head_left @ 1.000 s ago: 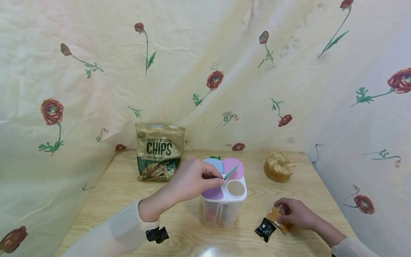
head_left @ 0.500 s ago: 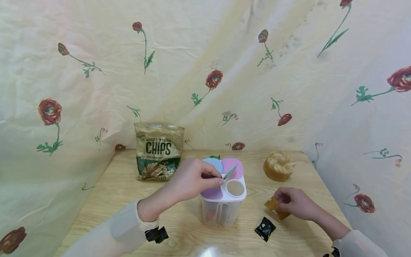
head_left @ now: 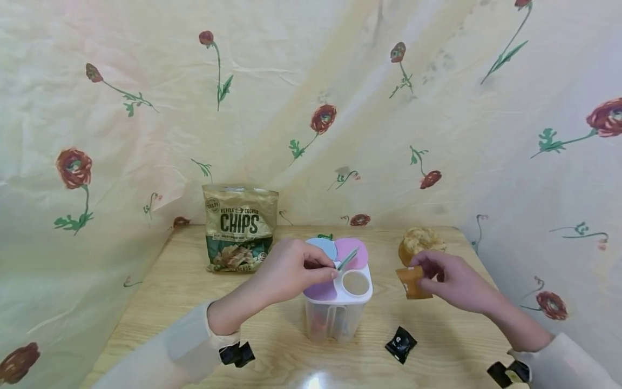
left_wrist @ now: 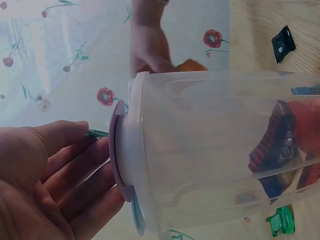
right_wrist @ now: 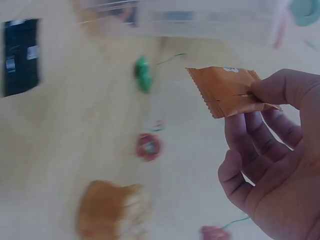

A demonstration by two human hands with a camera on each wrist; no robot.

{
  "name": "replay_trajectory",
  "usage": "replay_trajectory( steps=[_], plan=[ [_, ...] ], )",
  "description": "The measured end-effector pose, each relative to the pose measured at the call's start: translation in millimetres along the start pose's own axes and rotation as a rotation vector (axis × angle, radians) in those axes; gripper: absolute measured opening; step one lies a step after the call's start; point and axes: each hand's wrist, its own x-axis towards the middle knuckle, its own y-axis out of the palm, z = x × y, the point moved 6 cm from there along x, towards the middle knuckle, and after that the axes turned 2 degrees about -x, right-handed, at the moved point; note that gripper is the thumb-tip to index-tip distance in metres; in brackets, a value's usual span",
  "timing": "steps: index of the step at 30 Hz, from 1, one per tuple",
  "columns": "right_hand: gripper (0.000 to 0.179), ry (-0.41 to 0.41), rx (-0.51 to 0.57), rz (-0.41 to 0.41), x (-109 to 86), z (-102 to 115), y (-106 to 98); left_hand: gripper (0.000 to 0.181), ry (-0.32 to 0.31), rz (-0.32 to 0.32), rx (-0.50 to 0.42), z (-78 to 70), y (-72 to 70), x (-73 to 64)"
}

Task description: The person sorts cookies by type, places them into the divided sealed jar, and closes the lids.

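Observation:
My left hand (head_left: 291, 270) pinches a round green flap lid (head_left: 347, 259), held tilted up above a clear plastic container (head_left: 335, 324). Its white top has blue, pink and purple lids (head_left: 322, 292), and one round opening (head_left: 356, 283) stands uncovered. Several wrapped snacks, one of them a dark blue packet (left_wrist: 275, 137), lie inside the container in the left wrist view. Between thumb and fingers, my right hand (head_left: 457, 282) holds a small orange packet (right_wrist: 227, 90) in the air, right of the container. A black packet (head_left: 401, 344) lies on the table below it.
A bag of chips (head_left: 240, 229) stands at the back left. Partly behind my right hand sits a round bread (head_left: 420, 243). A small green packet (right_wrist: 143, 75) lies behind the container. Flowered cloth (head_left: 311, 119) hangs around the wooden table (head_left: 194, 302).
My right hand has lifted the orange packet off the table, away from the black packet, and raised it up and toward the back. My left hand keeps its place on the green lid.

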Motion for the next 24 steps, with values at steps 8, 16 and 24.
replay_trajectory(
  steps=[8, 16, 24],
  plan=[
    [0.026, -0.159, 0.021, -0.089, 10.8, 41.3, -26.6, 0.007, -0.011, 0.003, 0.003, -0.3, -0.2, -0.1],
    [0.023, -0.181, 0.047, -0.110, 17.9, 70.0, -38.4, 0.009, 0.000, 0.002, 0.006, -0.2, 0.0, 1.0],
    [0.024, -0.225, 0.156, -0.100, 19.7, 99.6, -37.5, 0.009, 0.003, 0.004, 0.004, -0.4, -0.1, 0.9]
  ],
)
